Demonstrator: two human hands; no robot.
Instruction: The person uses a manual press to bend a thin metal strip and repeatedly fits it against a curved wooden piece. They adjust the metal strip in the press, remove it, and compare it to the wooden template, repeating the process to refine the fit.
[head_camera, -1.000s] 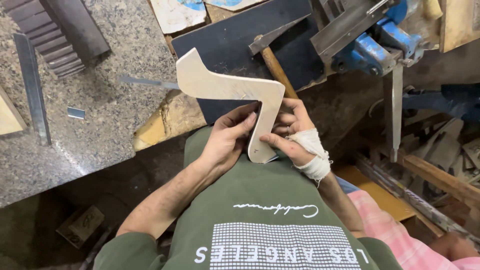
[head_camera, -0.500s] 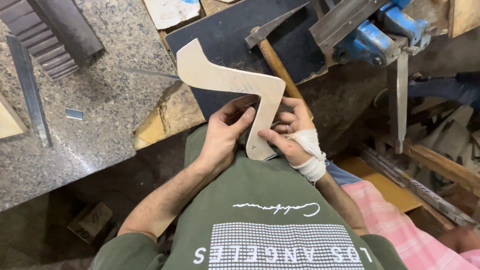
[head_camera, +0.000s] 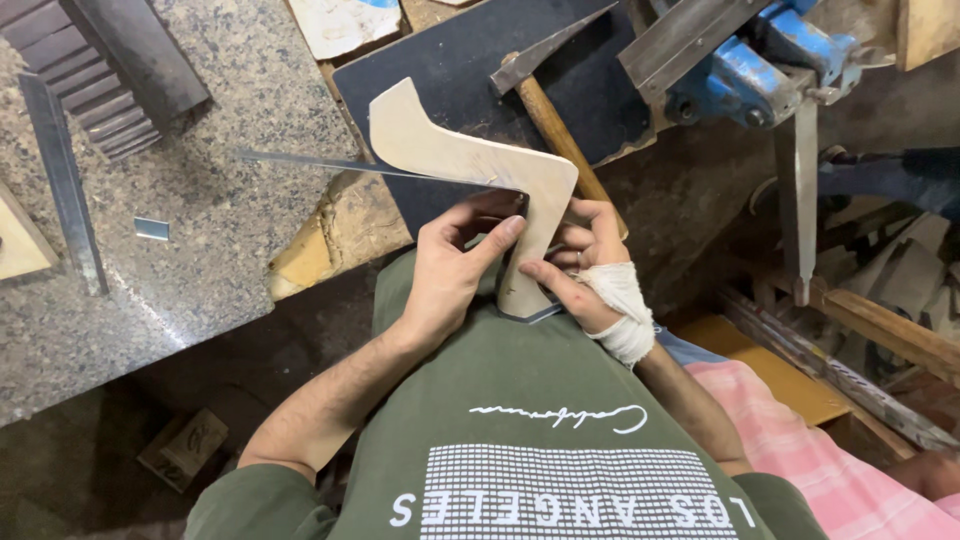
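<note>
Hands met at a pale angled wooden cutout (head_camera: 470, 165) held upright over the person's lap: the left hand (head_camera: 450, 270) gripped its lower leg from the left, and the bandaged right hand (head_camera: 590, 275) pinched it from the right. Behind lay a speckled stone table (head_camera: 200, 210), a blue vise (head_camera: 745, 65), a hammer (head_camera: 545, 100) and a thin metal strip (head_camera: 330, 163).

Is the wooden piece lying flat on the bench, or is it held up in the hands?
Held up. The wooden piece is gripped at its lower end by the left hand and right hand, above the lap, clear of the bench.
</note>
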